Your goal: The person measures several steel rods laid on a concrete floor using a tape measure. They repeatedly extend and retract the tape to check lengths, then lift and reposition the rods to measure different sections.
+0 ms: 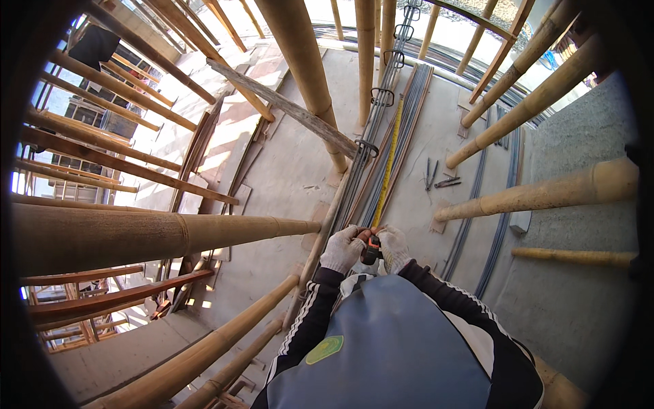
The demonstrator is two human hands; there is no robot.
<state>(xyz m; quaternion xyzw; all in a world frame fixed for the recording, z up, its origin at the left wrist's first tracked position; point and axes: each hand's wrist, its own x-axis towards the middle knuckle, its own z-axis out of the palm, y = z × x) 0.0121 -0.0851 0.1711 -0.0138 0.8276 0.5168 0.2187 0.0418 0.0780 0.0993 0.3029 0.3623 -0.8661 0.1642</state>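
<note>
My left hand [344, 249] and my right hand [393, 247] wear white knitted gloves, and some bare fingertips show. Between them is a black and orange tape measure [370, 251], with the fingers of both hands closed about it. Its yellow blade [387, 163] runs straight out ahead over a bundle of long grey steel rods [410, 112]. Left of the blade lies a long rod assembly with dark bent stirrups [381, 97] around it. How each hand's inner fingers sit on the case is partly hidden.
Bamboo poles [170, 233] stand all around, some close on my left and right [538, 189]. A slanting wooden plank [286, 108] crosses ahead. Hand tools like pincers [447, 183] lie on the concrete floor [286, 184]. More rods [501, 225] lie by the right wall.
</note>
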